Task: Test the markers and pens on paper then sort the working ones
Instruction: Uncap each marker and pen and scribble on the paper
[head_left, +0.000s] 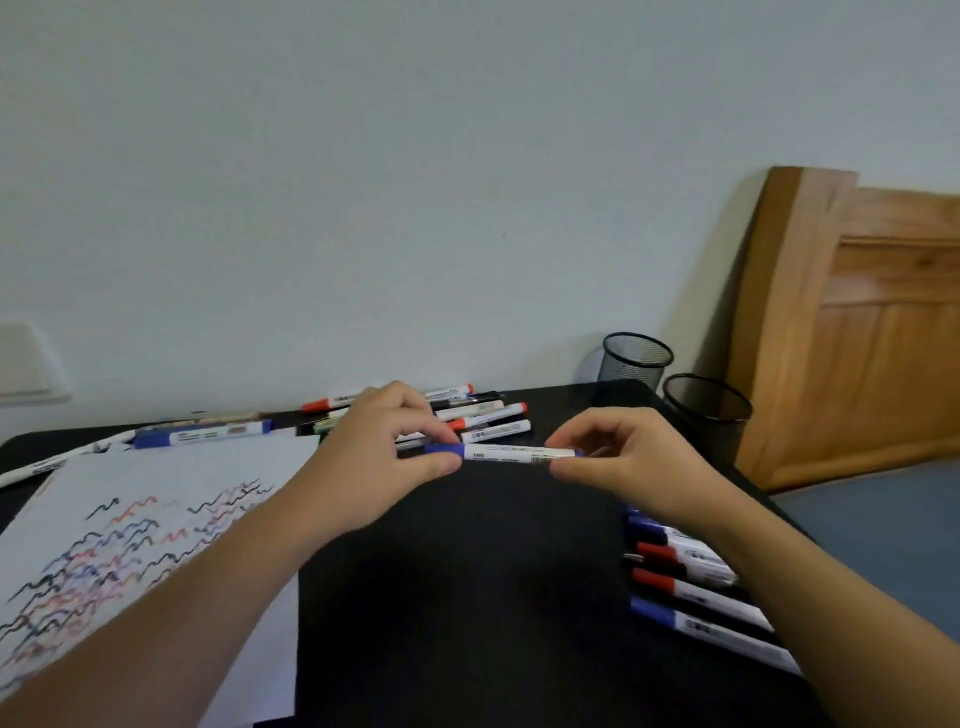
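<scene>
Above black table (467, 597), both hands pinching blue marker (511, 452): L hand (387, 452) cap end, R hand (631, 462) tail.

Soft, dim-ish indoor light, kinda washed out overall

No glare was seen on the wall (415, 182); it was lit evenly, with a faint shadow thrown left of the wooden board (857, 338). Detail was swallowed by the black table (467, 597). Both hands were slightly smeared by motion blur, the squiggles on the paper (130, 545) looked soft, and straight lines were bent by wide-angle distortion toward the edges.
</scene>
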